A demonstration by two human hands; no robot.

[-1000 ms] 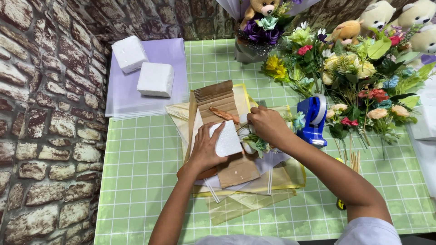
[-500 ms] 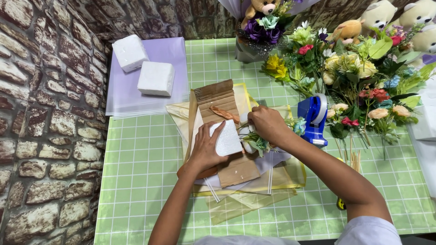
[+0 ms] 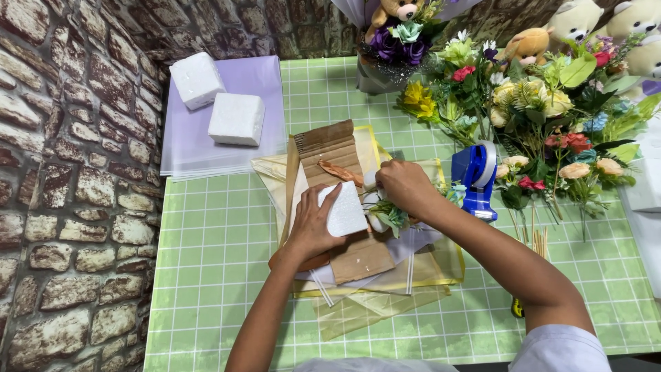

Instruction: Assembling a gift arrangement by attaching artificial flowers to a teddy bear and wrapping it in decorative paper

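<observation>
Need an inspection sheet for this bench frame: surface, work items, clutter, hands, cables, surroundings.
Surface: table covered in a green grid-pattern cloth.
Work items: white foam block on brown corrugated cardboard, over yellow sheer wrap sheets; small flower sprig beside the block.
Clutter: two spare foam blocks on a lilac sheet; blue tape dispenser; pile of artificial flowers; wooden sticks.
Hands: left hand steadies the foam block; right hand has a closed grip at the sprig by the block, what it pinches is hidden.
Cables: nothing seen.
Surroundings: brick-pattern wall; plush bears at the far edge.
</observation>
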